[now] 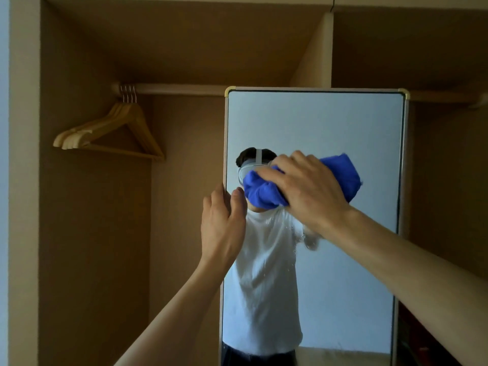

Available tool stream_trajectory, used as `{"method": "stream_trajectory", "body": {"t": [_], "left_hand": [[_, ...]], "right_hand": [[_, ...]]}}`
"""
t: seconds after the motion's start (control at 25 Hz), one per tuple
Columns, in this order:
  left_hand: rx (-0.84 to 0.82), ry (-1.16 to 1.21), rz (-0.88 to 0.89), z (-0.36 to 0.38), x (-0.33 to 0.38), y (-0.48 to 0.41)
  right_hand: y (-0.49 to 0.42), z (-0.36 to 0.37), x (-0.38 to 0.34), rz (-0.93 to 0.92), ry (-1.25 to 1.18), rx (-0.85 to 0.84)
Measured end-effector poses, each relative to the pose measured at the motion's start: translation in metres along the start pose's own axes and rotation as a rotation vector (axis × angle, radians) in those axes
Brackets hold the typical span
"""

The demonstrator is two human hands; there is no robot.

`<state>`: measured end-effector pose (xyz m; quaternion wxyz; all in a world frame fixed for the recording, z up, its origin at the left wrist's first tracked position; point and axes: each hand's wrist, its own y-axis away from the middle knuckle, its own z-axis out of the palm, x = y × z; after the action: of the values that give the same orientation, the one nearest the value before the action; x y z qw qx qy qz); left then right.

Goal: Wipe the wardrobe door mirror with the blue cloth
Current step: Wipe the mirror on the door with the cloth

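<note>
The wardrobe door mirror (pixel 343 128) stands upright in front of me, framed in pale wood with brass corners. My right hand (pixel 309 188) presses a bunched blue cloth (pixel 261 192) against the glass near mid-height, fingers curled over it. My left hand (pixel 224 220) grips the mirror's left edge, thumb on the glass side and fingers behind the frame. Water droplets and a smear (pixel 303 236) show on the glass just below the cloth. A person in a white shirt is reflected in the mirror.
Behind the door is an open brown wardrobe. Several wooden hangers (pixel 113 133) hang from a rail (pixel 179 89) at the upper left. A vertical divider panel (pixel 320 48) rises above the mirror. A dark compartment lies at the lower right.
</note>
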<state>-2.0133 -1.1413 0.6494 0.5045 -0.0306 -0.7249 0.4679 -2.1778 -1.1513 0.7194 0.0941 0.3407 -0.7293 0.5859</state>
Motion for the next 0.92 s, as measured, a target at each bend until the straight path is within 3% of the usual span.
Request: {"method": "stream_trajectory", "body": {"t": [0.32,0.76,0.92], "left_hand": [[0.091,-0.127,0.064,0.024,0.039,-0.017],[0.171,-0.243,0.104,0.043,0.036,0.005],[0.181,-0.394,0.145,0.055,0.047,0.017]], "right_hand": [[-0.032,-0.02,0.071,0.076,0.018,0.021],[0.056,0.006,0.048,-0.062,-0.019,-0.052],[0.068,0.007,0.051,-0.08,-0.023,-0.07]]}}
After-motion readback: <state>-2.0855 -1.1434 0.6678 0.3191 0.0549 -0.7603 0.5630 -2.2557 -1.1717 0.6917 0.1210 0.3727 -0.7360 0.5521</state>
